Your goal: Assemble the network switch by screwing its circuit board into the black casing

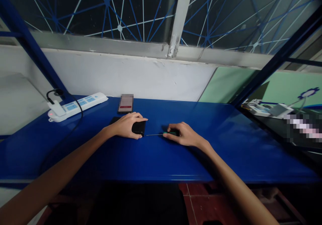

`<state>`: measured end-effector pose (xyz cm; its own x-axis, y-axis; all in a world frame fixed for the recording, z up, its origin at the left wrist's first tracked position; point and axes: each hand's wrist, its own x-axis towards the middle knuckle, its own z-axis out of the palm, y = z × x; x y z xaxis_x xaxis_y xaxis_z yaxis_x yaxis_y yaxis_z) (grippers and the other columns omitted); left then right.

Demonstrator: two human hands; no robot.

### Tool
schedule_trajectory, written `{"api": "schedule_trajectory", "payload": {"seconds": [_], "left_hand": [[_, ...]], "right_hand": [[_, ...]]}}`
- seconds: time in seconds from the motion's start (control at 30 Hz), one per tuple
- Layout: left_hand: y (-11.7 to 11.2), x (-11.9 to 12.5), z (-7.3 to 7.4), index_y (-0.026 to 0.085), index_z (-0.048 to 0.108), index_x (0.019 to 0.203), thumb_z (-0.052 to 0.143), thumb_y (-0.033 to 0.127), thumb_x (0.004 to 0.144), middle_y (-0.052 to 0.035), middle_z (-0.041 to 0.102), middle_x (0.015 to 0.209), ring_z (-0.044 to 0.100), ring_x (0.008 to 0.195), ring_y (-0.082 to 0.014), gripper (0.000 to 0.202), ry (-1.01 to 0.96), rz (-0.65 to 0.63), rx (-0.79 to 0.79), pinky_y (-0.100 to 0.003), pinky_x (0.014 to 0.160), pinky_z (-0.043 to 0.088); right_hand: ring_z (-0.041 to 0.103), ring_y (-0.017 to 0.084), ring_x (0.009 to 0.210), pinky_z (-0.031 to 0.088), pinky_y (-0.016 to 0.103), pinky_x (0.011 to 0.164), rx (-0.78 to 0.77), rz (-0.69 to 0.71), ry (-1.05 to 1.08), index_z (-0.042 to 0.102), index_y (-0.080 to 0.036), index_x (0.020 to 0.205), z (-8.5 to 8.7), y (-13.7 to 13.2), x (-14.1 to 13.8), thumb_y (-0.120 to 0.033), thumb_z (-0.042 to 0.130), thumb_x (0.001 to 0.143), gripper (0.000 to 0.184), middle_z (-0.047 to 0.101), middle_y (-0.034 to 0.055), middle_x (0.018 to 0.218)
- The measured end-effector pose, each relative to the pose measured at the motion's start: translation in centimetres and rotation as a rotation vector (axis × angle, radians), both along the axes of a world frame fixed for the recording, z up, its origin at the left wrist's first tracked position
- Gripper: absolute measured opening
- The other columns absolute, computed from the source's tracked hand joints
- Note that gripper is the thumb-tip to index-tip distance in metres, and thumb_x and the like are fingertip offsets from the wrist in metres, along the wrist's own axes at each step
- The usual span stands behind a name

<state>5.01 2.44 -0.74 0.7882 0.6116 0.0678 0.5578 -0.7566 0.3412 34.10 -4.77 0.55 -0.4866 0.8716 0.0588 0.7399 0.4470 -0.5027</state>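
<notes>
My left hand (127, 125) grips a flat black box-like device (138, 128) from above, thumb on the near side and fingers over the far side. The device lies on the blue table (156, 161), and small light marks run along its right end. In my right hand (184, 134) is a screwdriver (165, 133) with a green and black handle, held between thumb and fingers. Its thin metal shaft points left, the tip at the near right corner of the device. Whether the tip sits in a screw is too small to tell.
A phone (125, 104) with a lit screen lies behind my left hand. To the left stands a white power strip (85, 103) with a plug and a black cable (79, 117) trailing over the table. White electrical parts (266, 110) lie at the far right.
</notes>
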Motion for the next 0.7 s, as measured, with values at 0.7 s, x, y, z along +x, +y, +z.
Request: {"api": "schedule_trajectory", "payload": {"seconds": [0.7], "left_hand": [[-0.17,0.04,0.26,0.028,0.050,0.139,0.065,0.057,0.071,-0.0107,0.053,0.125,0.050,0.111,-0.0322,0.075,-0.009,0.004,-0.022,-0.044,0.089,0.043]], "right_hand": [[0.043,0.011,0.062,0.025,0.026,0.058,0.081,-0.035,-0.010,0.051,-0.021,0.084,-0.67,0.30,0.47,-0.042,0.071,0.075,0.030,0.055,-0.0018,0.073]]}}
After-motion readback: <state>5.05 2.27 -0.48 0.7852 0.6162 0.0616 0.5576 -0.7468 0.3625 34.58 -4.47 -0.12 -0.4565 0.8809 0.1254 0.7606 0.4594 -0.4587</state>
